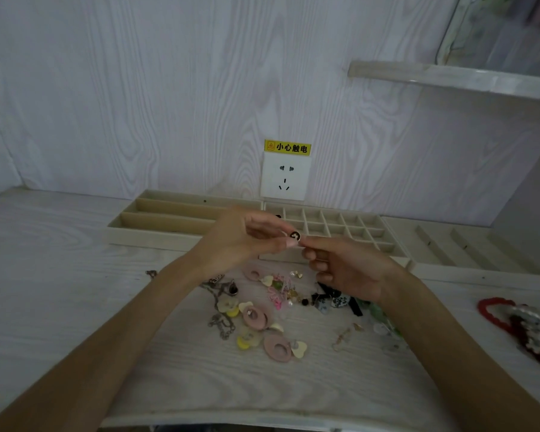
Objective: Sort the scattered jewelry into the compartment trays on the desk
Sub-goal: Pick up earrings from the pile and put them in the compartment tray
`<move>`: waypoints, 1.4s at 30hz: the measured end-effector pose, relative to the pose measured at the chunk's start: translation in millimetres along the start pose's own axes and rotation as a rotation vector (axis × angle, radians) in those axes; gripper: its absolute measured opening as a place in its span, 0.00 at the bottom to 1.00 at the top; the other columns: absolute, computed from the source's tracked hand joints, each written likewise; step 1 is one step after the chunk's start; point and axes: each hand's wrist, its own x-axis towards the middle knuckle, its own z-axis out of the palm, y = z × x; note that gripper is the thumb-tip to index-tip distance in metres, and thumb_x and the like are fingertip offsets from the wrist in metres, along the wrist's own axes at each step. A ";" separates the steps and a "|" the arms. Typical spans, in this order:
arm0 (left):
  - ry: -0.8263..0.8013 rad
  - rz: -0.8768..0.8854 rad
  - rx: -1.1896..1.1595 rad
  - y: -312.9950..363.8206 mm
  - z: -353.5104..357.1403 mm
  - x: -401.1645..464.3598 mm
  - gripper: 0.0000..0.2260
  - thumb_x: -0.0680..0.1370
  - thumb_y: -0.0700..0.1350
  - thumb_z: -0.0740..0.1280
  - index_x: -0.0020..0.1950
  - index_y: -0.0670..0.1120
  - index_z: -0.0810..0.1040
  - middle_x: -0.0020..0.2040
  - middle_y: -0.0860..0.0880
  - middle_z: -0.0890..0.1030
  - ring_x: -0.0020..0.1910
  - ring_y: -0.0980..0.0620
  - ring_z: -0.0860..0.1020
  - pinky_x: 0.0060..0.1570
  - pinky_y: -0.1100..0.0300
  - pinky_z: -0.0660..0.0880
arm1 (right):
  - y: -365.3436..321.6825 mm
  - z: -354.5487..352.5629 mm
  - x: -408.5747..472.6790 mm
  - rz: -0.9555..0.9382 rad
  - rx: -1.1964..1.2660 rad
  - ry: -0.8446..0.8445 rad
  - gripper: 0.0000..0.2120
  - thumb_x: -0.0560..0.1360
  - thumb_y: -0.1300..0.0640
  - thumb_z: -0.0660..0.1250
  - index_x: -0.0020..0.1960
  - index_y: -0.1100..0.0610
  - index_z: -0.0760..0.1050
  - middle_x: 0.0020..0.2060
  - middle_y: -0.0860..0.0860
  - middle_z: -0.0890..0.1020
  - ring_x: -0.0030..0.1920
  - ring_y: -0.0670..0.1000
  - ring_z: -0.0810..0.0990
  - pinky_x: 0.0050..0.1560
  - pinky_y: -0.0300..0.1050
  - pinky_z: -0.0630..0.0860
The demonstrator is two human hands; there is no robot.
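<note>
Jewelry, scattered in a loose heap (272, 310) of pink ovals, cream hearts, silver chains and dark beads, lies on the pale wood-grain desk (60, 275) just in front of the beige grid tray of small square compartments (340, 227). Left of that grid tray sits a beige tray with long slots (175, 213), which looks empty. The left hand (240, 241), raised above the grid tray's near edge, pinches a small round black-and-white earring (294, 236) between thumb and fingers. The right hand (346, 269) meets it from the other side, fingertips on the same piece and the remaining fingers curled. Right of the grid tray is a third tray with angled slots (462, 244), and further right a red bead bracelet (493, 310). The step in hand seems to be examining or fixing the earring; next it should probably go into one free square.
</note>
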 end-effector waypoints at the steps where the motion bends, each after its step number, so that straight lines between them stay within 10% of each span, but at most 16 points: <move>1: 0.000 -0.002 -0.008 -0.4 1.7 -0.1 0.10 0.69 0.45 0.75 0.49 0.47 0.84 0.43 0.51 0.86 0.42 0.56 0.83 0.45 0.67 0.77 | -0.1 -0.5 -1.0 -0.017 -0.027 0.012 0.04 0.75 0.54 0.66 0.43 0.54 0.76 0.29 0.46 0.72 0.28 0.43 0.63 0.32 0.37 0.58; 10: -0.070 -0.127 0.086 29.6 -5.5 38.6 0.05 0.72 0.42 0.73 0.48 0.48 0.82 0.41 0.50 0.85 0.37 0.60 0.82 0.33 0.69 0.75 | -30.1 -14.8 -12.3 -0.274 -0.321 0.215 0.12 0.74 0.52 0.68 0.57 0.53 0.79 0.43 0.47 0.85 0.38 0.44 0.81 0.44 0.35 0.76; 20: -0.108 -0.146 0.529 51.3 -44.9 94.1 0.05 0.69 0.47 0.76 0.43 0.52 0.83 0.34 0.59 0.81 0.43 0.59 0.82 0.57 0.56 0.76 | -72.6 -14.6 27.7 -0.406 -0.524 0.349 0.08 0.72 0.53 0.71 0.50 0.53 0.81 0.38 0.50 0.85 0.30 0.42 0.80 0.30 0.27 0.70; 42: -0.091 -0.183 0.724 -2.3 -11.7 127.8 0.06 0.70 0.46 0.73 0.40 0.55 0.77 0.46 0.55 0.83 0.50 0.56 0.80 0.48 0.61 0.73 | -55.8 -43.3 96.7 -0.279 -0.983 0.399 0.06 0.69 0.50 0.74 0.44 0.50 0.84 0.30 0.42 0.77 0.34 0.43 0.74 0.37 0.38 0.69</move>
